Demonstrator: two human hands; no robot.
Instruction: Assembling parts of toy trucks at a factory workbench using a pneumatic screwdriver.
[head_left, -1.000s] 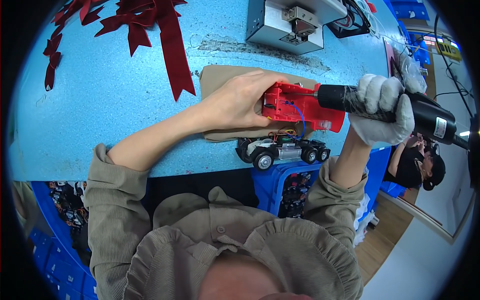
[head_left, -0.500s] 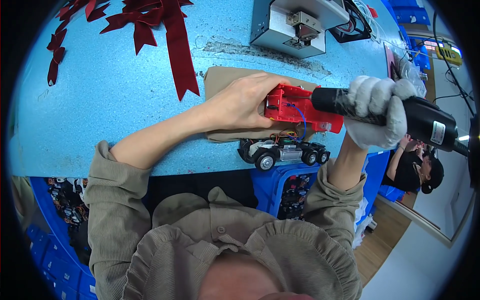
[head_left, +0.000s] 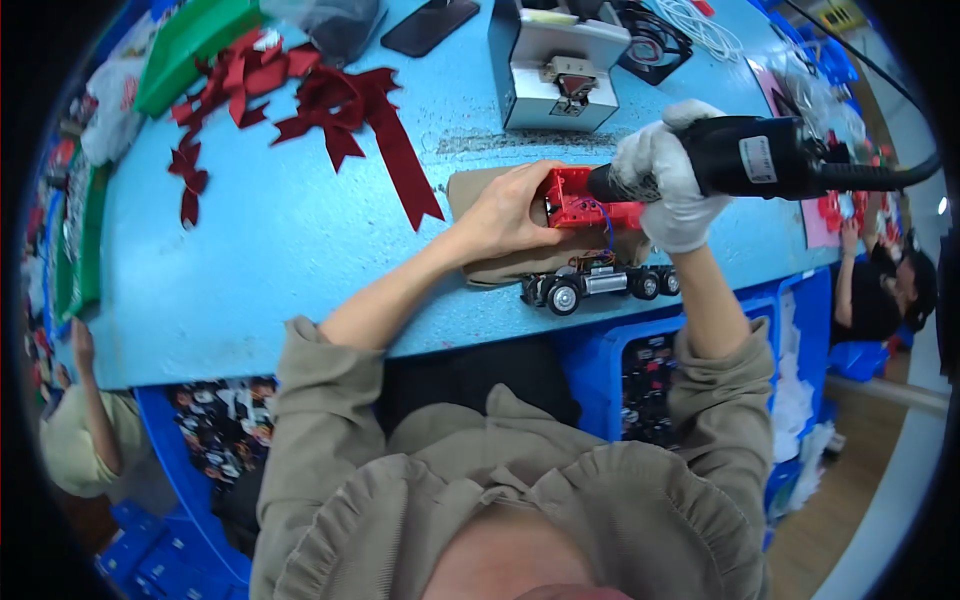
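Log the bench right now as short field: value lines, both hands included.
Left hand: bare, gripping red toy-truck body shell
Right hand: white-gloved, holding black corded power screwdriver, nose at the shell
Chassis: black toy-truck chassis, on the blue table, near its front edge
Wiring: blue wire between shell and chassis
Under shell: folded beige cloth
Beyond: dark red ribbon bows, black smartphone

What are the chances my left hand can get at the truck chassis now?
Probably yes: the truck chassis lies close by, the way looking free, though your left hand would first need to release the red shell.
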